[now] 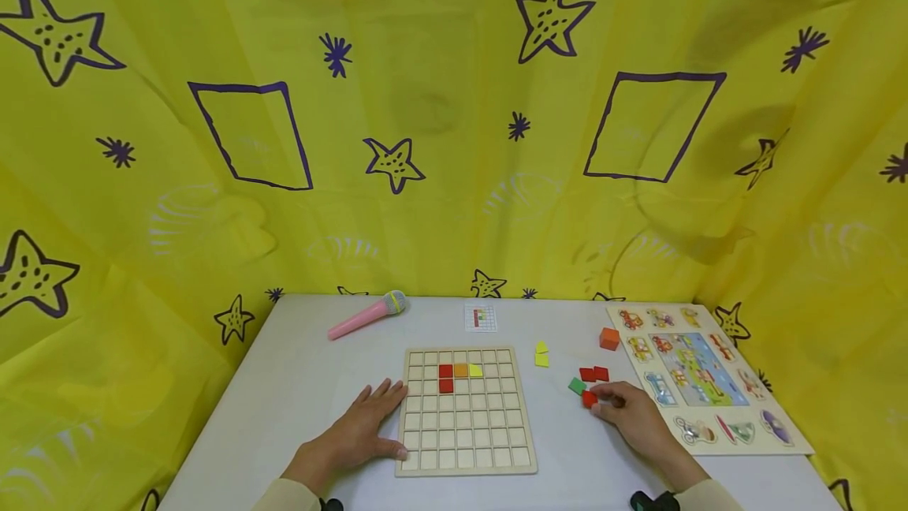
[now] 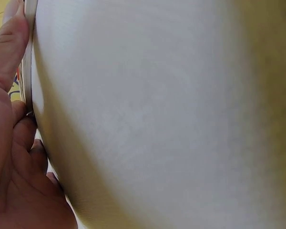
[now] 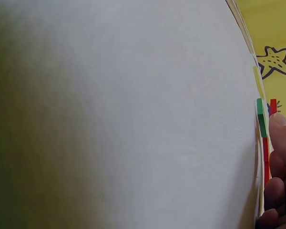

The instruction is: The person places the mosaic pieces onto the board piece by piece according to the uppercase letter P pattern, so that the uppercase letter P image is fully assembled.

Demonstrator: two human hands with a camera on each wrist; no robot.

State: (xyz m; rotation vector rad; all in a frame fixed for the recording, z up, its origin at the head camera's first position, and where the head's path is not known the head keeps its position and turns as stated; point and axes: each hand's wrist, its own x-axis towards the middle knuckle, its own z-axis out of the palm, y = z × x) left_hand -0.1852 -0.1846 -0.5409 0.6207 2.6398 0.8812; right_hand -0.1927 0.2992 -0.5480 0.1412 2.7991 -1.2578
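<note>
A wooden grid board [image 1: 468,473] lies on the white table. In its upper cells sit two red tiles [image 1: 445,386], an orange tile [image 1: 461,370] and a yellow piece [image 1: 476,371]. My left hand [image 1: 362,428] rests at the board's left edge, fingers spread, thumb by the lower left corner. To the right of the board, my right hand [image 1: 638,420] pinches a small red tile [image 3: 273,106] between thumb and finger. Just beyond it lie a green tile [image 1: 577,386] and two more red tiles [image 1: 594,374]. Yellow pieces [image 1: 542,358] lie nearer the board.
A pattern card [image 1: 481,318] lies behind the board. A pink toy microphone [image 1: 365,316] is at the back left. On the right are an orange cube [image 1: 609,339] and a picture puzzle board [image 1: 773,441]. A yellow curtain [image 1: 454,219] with drawn stars surrounds the table.
</note>
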